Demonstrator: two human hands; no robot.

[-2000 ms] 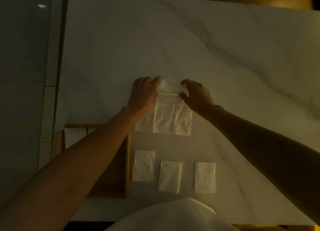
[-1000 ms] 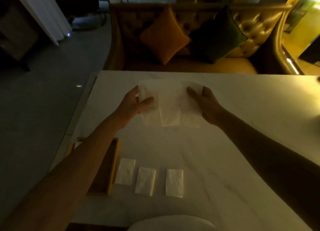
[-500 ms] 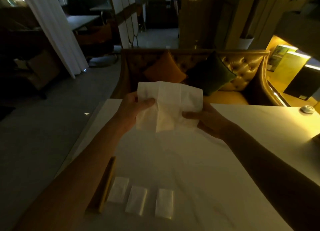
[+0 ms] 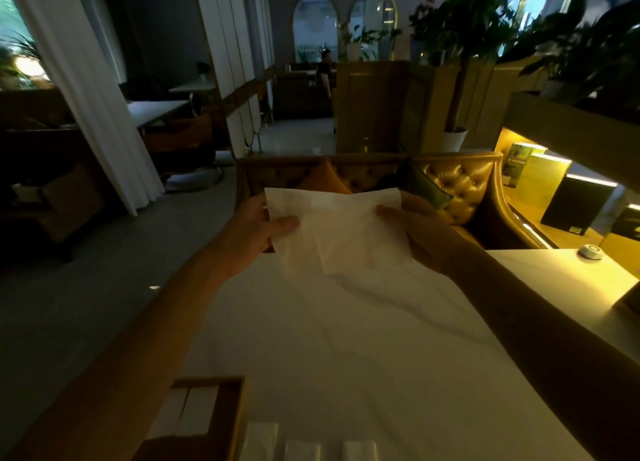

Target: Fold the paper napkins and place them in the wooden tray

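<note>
An unfolded white paper napkin hangs in the air above the far part of the white marble table. My left hand pinches its left edge and my right hand pinches its right edge. The wooden tray lies at the near left of the table, partly under my left forearm, with folded napkins inside. Three folded napkins lie in a row at the table's near edge, cut off by the frame.
A tufted leather sofa with cushions stands just beyond the table's far edge. A small round white object sits at the table's far right. Farther back are white curtains, other tables, plants and a standing person.
Both hands lifted the napkin off the table and opened it out in the air. The view tilted upward, so the room shows and the folded napkins slid to the bottom edge.
</note>
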